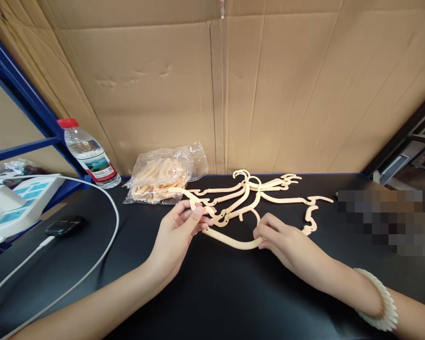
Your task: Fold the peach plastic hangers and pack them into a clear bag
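My left hand (175, 233) is closed, thumb against fingers, on a curved cream plastic hanger end piece (182, 191). Between the fingers and thumb of my right hand (286, 243) is a cream clothes hanger (233, 242), pinched near the base of its hook. The hanger's long arm reaches left to just under my left fingertips; whether it touches the end piece there I cannot tell. Behind my hands lie several more cream hangers (286, 200), overlapping on the black table. A loose wavy hanger piece (309, 215) rests beyond my right wrist.
A clear bag (163, 174) of cream plastic pieces lies at the back left, beside a water bottle (92, 156) with a red cap. White cable (116, 222), black device (65, 225) and power strip (24, 203) occupy the left. Cardboard (156, 85) stands behind the table (212, 302).
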Tool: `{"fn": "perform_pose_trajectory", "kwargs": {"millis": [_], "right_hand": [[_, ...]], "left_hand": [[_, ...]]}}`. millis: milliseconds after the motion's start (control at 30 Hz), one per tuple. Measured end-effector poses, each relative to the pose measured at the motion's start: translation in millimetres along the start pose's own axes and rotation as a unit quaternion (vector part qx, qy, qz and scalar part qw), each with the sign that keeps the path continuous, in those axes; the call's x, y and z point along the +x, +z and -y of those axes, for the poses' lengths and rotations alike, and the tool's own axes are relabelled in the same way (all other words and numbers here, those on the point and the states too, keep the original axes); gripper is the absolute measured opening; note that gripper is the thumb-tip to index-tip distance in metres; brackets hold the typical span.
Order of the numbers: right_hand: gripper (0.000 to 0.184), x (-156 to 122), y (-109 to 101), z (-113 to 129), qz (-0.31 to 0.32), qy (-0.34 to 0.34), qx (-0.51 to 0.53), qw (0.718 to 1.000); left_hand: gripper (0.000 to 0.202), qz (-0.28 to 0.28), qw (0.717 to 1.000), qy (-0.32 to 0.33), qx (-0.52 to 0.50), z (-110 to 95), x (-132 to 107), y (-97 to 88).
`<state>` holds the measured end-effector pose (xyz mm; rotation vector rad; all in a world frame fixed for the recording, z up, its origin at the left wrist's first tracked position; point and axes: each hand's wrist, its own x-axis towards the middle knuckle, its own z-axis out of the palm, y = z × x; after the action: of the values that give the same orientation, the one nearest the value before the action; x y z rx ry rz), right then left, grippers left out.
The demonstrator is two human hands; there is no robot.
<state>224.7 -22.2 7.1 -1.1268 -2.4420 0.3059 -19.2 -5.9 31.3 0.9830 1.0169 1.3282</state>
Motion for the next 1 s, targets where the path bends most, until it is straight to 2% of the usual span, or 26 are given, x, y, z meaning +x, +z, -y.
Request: {"fn": "perform_pose_trajectory", "kwargs": {"millis": [167, 267, 400, 533, 767, 833, 933, 1000], "right_hand": [[0.020, -1, -2, -1, -0.058, 0.001, 0.007, 0.998], [0.019, -2, -2, -5, -0.087, 0.000, -0.014, 0.996], [0.017, -5, -5, -10, -0.113, 0.007, -0.019, 0.993], [0.018, -5, -10, -9, -0.108, 0.020, -0.014, 0.994], [0.018, 2, -17, -3, -0.161, 0.086, 0.024, 0.983], [0.017, 1, -19, -3, -0.169, 0.087, 0.027, 0.981], [0.019, 0, -21, -2, -0.170, 0.086, 0.025, 0.981], [0.021, 0, -22, -1, -0.175, 0.085, 0.017, 0.981]], "left_hand": [[0.026, -0.023, 0.999, 0.024, -0.013, -4, 1, -0.7], [0.025, -0.018, 0.999, 0.045, -0.013, -4, 3, -3.1], [0.031, 0.016, 0.999, 0.048, -0.008, -4, 3, -5.8], [0.035, 0.048, 0.998, 0.024, -0.013, -5, 1, -4.8], [0.037, 0.095, 0.995, 0.005, -0.024, -6, 1, -6.9], [0.033, 0.114, 0.993, -0.003, -0.031, -6, 2, -8.1], [0.011, 0.150, 0.988, -0.014, -0.035, -6, 3, -7.4], [0.013, 0.167, 0.985, -0.014, -0.042, -7, 2, -5.9]]}}
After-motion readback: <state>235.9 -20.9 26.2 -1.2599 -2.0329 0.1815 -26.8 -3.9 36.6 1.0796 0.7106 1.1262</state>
